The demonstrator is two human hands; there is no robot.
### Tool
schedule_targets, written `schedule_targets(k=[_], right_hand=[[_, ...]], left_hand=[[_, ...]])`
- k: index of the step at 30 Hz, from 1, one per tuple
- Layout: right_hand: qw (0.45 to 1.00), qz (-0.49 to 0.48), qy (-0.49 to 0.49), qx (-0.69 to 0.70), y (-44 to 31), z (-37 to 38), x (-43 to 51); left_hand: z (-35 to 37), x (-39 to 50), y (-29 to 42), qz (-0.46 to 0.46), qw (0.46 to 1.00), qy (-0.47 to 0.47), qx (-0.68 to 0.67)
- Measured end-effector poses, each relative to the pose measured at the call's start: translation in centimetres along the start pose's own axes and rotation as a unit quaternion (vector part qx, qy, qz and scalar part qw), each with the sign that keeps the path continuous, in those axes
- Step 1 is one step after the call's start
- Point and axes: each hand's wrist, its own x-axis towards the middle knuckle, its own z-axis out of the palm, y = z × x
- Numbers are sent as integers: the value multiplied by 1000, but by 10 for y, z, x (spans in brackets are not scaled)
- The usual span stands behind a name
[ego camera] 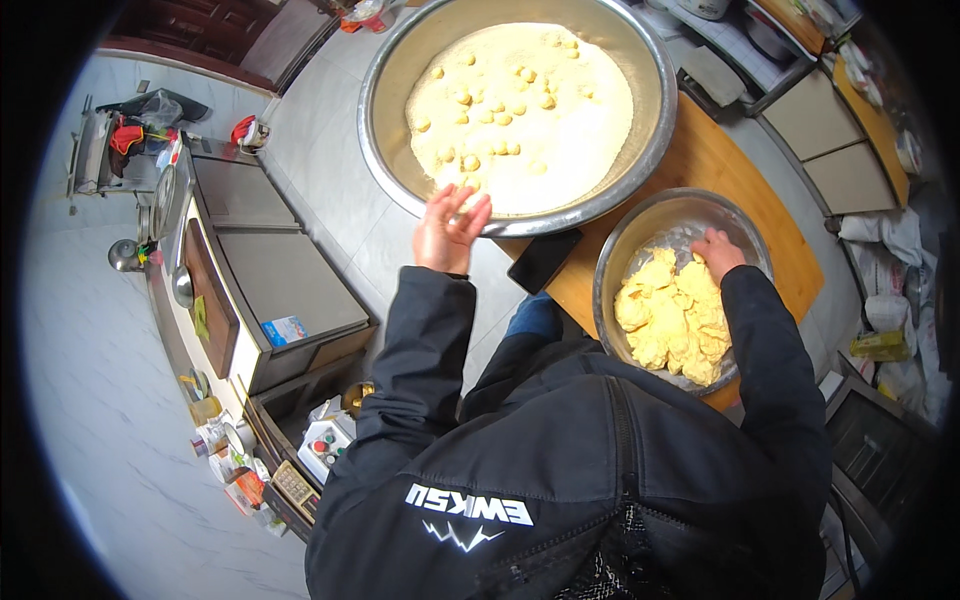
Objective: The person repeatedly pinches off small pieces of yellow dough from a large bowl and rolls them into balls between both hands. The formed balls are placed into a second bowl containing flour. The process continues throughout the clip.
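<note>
My left hand (pixel 448 231) is over the near rim of a large metal basin (pixel 379 127), palm turned up and fingers apart, with nothing seen in it. Inside the basin lies a wide bed of pale yellow, flour-like powder (pixel 581 150). Several small round dough balls (pixel 500 118) are scattered over it, one close beyond my left fingertips. To the right, a smaller metal bowl (pixel 611 259) holds a lumpy mass of soft yellow dough (pixel 671 319). My right hand (pixel 718 253) reaches into this bowl, fingers curled at the dough's far edge. Their tips are partly hidden, so a grip cannot be made out.
Both vessels stand on a wooden table (pixel 787 262). A black phone (pixel 545 261) lies by its near edge, below the large basin. On the left runs a kitchen counter with a wooden board (pixel 212 300) and a calculator (pixel 295 482). Bags (pixel 889 315) are piled at the right.
</note>
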Motion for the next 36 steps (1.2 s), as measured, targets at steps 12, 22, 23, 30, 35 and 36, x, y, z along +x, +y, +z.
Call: schedule_targets(k=[12,22,23,30,35,36], right_hand=[[920,-119,279,246,-61,-53,-56],[518,-41,42,853,-80,-28,-134],[392,-15,29,920,-79,-22,-136],[374,-99,-3,922,-75,-7,-136],[548,-116,168,811,-98,-14,-140],[587,-106,213,774,-108,-17,-139]], left_hand=[[115,-46,-153,-74,900,-312,294],[140,-85,-168,-270,904,-329,-30],[140,-88,-169,-291,898,-325,-63],[128,-84,-195,-311,906,-278,-72],[135,-85,-209,-175,958,-210,-84],[140,-90,-211,-157,964,-203,-75]])
